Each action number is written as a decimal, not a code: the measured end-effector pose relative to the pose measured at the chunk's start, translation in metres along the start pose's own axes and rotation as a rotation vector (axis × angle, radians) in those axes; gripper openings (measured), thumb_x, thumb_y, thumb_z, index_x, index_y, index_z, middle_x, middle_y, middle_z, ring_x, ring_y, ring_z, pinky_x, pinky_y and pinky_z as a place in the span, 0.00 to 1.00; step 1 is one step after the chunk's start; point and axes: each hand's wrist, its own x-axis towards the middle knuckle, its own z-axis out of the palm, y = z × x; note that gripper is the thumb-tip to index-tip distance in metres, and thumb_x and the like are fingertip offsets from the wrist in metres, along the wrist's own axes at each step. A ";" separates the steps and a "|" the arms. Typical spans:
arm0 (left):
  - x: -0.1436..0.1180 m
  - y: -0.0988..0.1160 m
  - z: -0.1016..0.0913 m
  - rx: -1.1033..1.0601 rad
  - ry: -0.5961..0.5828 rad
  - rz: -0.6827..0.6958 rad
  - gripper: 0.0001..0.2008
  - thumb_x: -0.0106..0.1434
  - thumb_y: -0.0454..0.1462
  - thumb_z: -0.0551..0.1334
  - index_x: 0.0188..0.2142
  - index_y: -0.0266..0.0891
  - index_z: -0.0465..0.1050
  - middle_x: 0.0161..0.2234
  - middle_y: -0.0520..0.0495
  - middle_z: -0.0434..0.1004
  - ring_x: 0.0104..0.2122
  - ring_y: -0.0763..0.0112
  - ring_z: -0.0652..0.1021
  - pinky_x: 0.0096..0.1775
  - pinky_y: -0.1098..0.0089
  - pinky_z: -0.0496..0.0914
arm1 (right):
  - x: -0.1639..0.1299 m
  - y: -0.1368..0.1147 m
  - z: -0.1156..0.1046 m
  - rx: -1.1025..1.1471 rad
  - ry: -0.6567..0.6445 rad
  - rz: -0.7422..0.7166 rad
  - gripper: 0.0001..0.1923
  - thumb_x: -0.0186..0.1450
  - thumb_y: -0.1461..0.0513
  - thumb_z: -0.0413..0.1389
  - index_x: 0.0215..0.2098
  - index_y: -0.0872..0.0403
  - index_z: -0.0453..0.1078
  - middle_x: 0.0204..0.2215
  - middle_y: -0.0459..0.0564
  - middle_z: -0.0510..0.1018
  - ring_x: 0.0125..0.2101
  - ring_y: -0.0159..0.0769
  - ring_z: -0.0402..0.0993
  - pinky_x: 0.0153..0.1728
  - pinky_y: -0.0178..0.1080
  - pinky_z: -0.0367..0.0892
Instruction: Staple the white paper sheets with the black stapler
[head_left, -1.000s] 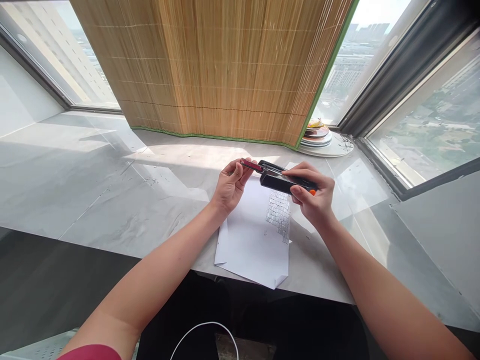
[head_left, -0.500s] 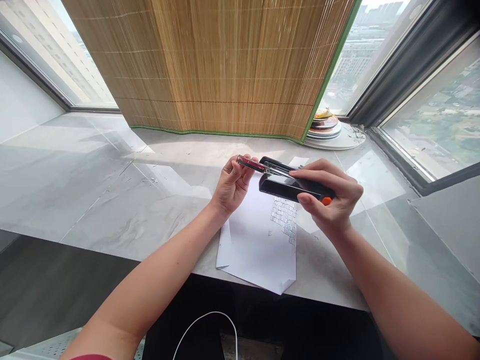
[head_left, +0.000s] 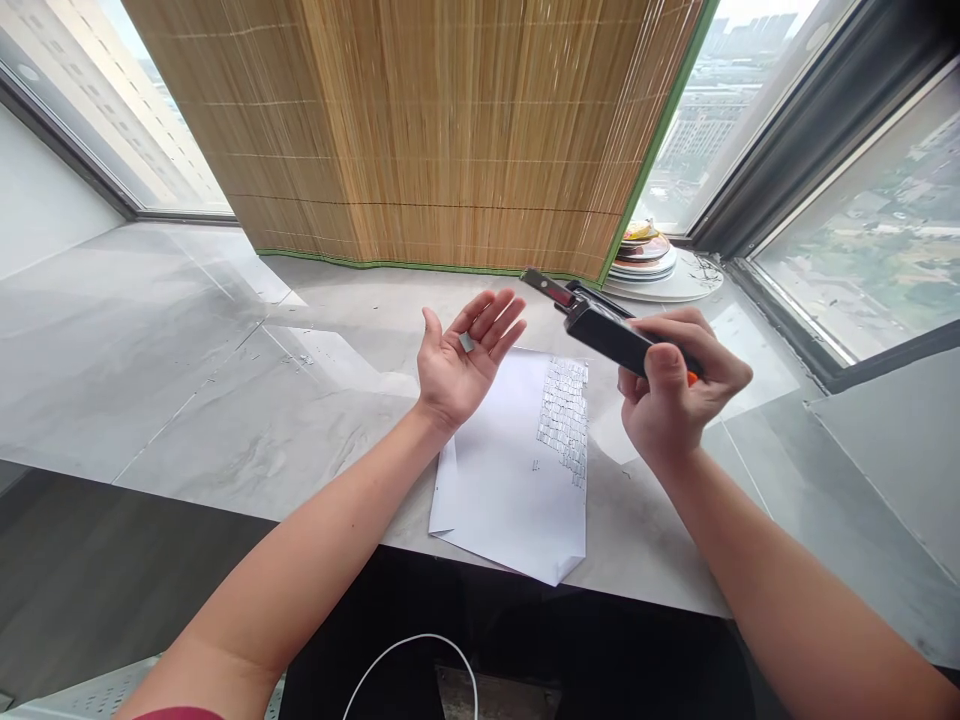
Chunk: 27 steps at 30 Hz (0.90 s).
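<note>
My left hand (head_left: pixel 466 362) is palm up above the sheet, fingers stretched and spread. A small silvery piece (head_left: pixel 466 342), perhaps a short strip of staples, rests at the base of its fingers. In my right hand (head_left: pixel 679 385) is a black stapler (head_left: pixel 611 335) with an orange tip, my fingers wrapped round its rear end. Its jaws are swung apart, and a dark red and metal part (head_left: pixel 550 288) sticks out at the front. Below lies white paper (head_left: pixel 502 500) with a dense patch of staples (head_left: pixel 564 415) along its right side.
A bamboo blind (head_left: pixel 435 140) hangs over the window at the back of the grey marbled counter (head_left: pixel 225 420). Stacked plates (head_left: pixel 645 265) stand at its right corner. Loose staples (head_left: pixel 304 358) lie scattered on the left. A white cable (head_left: pixel 409 640) loops below the front edge.
My left hand has let go of the stapler's front part and turned palm up with the fingers spread. My right hand has tilted the stapler's front upward and moved it slightly right.
</note>
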 end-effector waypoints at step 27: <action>-0.016 -0.009 0.001 0.271 -0.259 -0.181 0.08 0.66 0.40 0.69 0.44 0.43 0.79 0.36 0.44 0.77 0.41 0.62 0.80 0.49 0.61 0.74 | -0.003 0.023 0.029 0.264 -0.313 0.768 0.30 0.62 0.36 0.61 0.31 0.53 0.74 0.25 0.50 0.76 0.17 0.32 0.69 0.14 0.36 0.64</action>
